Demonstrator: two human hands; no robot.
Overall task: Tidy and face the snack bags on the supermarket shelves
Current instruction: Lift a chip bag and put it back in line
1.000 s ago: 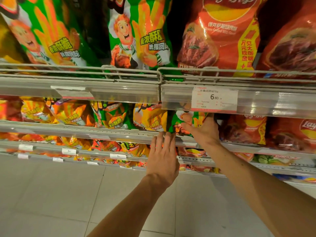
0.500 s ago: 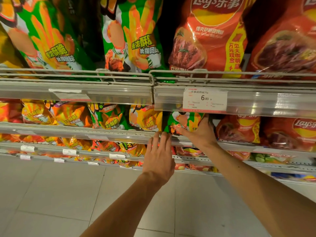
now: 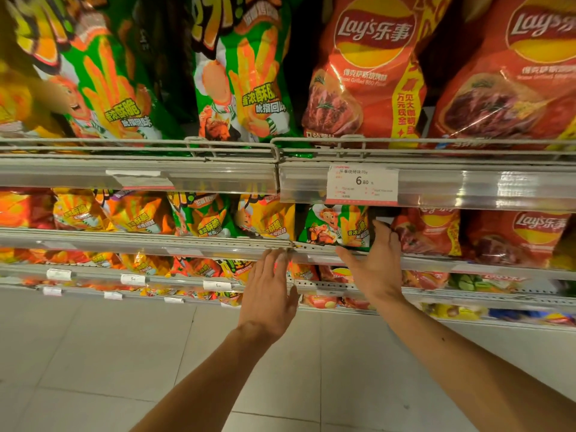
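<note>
A small green snack bag (image 3: 333,226) stands on the second shelf (image 3: 156,241), face forward, just under a price tag (image 3: 363,183). My right hand (image 3: 374,266) grips its lower right edge, with the thumb lying along the bottom front and the fingers reaching up beside and behind it. My left hand (image 3: 268,288) is held flat with straight fingers, its tips at the shelf's front rail just left of that bag, holding nothing. A yellow bag (image 3: 268,219) sits to the left of the green one and red Lay's bags (image 3: 511,235) to the right.
The top shelf carries large green bags (image 3: 246,88) and large red Lay's bags (image 3: 367,82) behind a wire rail (image 3: 218,148). Lower shelves hold several more orange and red bags (image 3: 199,266). Pale floor tiles (image 3: 124,353) lie below.
My right hand has slid from the green bag's front to its right edge, and the bag now shows its face fully. My left hand has stayed at the rail.
</note>
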